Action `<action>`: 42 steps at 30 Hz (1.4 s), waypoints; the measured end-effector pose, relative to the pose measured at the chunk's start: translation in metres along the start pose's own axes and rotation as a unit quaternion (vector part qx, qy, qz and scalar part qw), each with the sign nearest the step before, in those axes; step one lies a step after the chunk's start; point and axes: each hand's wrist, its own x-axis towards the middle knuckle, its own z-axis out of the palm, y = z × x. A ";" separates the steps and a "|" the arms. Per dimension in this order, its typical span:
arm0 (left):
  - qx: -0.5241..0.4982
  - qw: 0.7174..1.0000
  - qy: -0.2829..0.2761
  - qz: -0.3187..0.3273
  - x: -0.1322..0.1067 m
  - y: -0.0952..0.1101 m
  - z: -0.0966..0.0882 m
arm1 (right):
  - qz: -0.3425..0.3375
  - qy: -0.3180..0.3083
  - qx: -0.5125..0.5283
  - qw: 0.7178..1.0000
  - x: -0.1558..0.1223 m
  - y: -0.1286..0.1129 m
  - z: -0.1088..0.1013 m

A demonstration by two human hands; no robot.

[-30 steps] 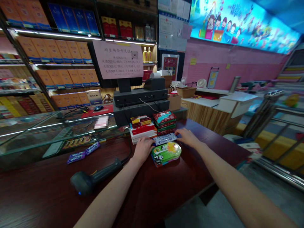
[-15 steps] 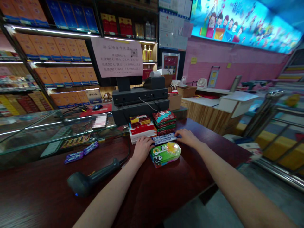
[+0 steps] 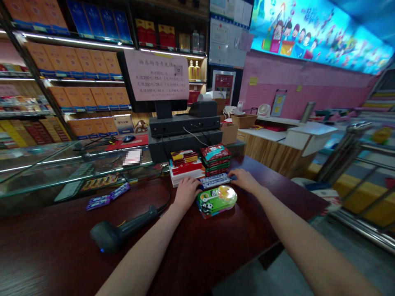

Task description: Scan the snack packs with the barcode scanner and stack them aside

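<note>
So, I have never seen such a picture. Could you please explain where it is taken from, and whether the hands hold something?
No robot here: these are a person's bare left hand and right hand. The camera is worn on the head, looking forward and down. The hands are at opposite ends of a blue-and-white packet; I cannot tell whether they grip it. On the dark red counter, a green packet lies nearer the wearer, and stacked packets stand behind. To the left are a barcode scanner and purple packets.
</note>
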 end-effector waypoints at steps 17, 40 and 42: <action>0.048 0.999 0.020 -0.003 -0.015 -0.008 -0.040 | -0.050 0.012 -0.018 0.998 -0.005 -0.047 -0.035; 0.109 0.988 0.071 -0.084 -0.088 -0.095 -0.125 | -0.200 0.020 0.022 0.979 0.013 -0.204 -0.036; 0.110 0.987 0.068 -0.092 -0.095 -0.104 -0.131 | -0.208 0.018 0.030 0.977 0.015 -0.215 -0.034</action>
